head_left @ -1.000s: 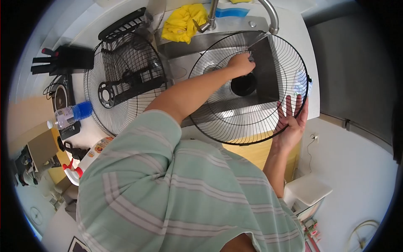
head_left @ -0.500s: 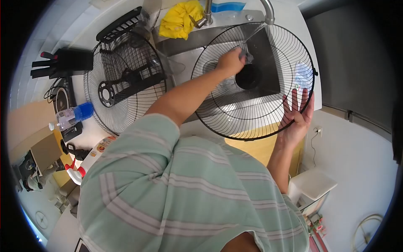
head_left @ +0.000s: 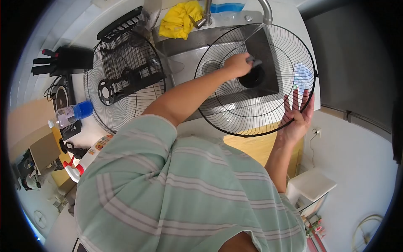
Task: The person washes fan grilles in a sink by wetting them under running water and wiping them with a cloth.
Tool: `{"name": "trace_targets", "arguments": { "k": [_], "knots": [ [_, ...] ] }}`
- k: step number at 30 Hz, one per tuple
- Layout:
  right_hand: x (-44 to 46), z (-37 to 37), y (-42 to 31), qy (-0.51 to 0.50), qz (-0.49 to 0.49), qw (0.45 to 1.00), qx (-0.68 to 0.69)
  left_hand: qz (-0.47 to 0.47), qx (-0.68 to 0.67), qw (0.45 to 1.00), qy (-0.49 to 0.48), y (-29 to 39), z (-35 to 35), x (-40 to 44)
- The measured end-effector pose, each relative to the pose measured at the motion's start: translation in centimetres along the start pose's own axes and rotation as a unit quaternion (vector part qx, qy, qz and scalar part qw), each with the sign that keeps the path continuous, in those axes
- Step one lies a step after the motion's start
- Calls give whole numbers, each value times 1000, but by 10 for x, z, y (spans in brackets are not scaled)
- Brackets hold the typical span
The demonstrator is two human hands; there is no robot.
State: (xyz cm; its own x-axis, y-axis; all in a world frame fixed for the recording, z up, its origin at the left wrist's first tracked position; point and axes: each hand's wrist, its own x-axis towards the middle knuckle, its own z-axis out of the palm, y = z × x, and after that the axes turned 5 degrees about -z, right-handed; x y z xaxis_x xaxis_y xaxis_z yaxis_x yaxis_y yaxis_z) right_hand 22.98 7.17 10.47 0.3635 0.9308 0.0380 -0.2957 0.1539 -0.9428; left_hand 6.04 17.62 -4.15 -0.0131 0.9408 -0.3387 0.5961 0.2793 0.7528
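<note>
A round black wire fan grille [head_left: 235,122] is held tilted over the steel sink [head_left: 184,47]. My left hand [head_left: 237,66] reaches across its inner side, with the fingers closed on a crumpled grey cloth [head_left: 254,63] beside the dark round centre [head_left: 252,77] of the grille. At the lower right rim, my right hand [head_left: 296,122] supports the grille, its fingers behind the wires and its thumb bent in front. The faucet [head_left: 267,12] hangs over the grille's top edge, and a thin stream of water seems to run from it.
A second fan grille [head_left: 115,115] rests at left, against black rack parts. Near it are a knife block [head_left: 75,57], a plastic bottle with blue contents [head_left: 71,114] and a white bottle with a red trigger [head_left: 89,157]. A yellow cloth [head_left: 178,21] lies behind the sink.
My left hand has moved a little to the right with the grey cloth, along the grille's centre. The grille has shifted slightly up and to the right; my right hand keeps its place on the rim.
</note>
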Motion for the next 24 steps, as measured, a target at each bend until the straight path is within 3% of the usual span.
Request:
{"name": "trace_targets", "arguments": {
  "k": [1,4,10,13,18,21,24],
  "knots": [
    [0,-1,-1,-1,-2,1000,-3,-61,9,996,65,-4,0,7],
    [-3,-4,-9,-3,6,1000,25,-117,-52,975,182,-40,3,35],
    [-5,-1,1,11,0,1000,13,59,-73,996,9,14,0,-7],
    [-10,7,5,24,6,999,25,112,-11,992,59,9,9,-4],
    [-10,4,0,10,36,998,55,-48,30,977,206,-60,1,49],
    [-10,5,-3,26,54,997,54,-39,109,971,208,-84,-4,41],
    [-10,12,4,38,38,998,43,-86,66,988,109,-55,1,2]
  ]
}}
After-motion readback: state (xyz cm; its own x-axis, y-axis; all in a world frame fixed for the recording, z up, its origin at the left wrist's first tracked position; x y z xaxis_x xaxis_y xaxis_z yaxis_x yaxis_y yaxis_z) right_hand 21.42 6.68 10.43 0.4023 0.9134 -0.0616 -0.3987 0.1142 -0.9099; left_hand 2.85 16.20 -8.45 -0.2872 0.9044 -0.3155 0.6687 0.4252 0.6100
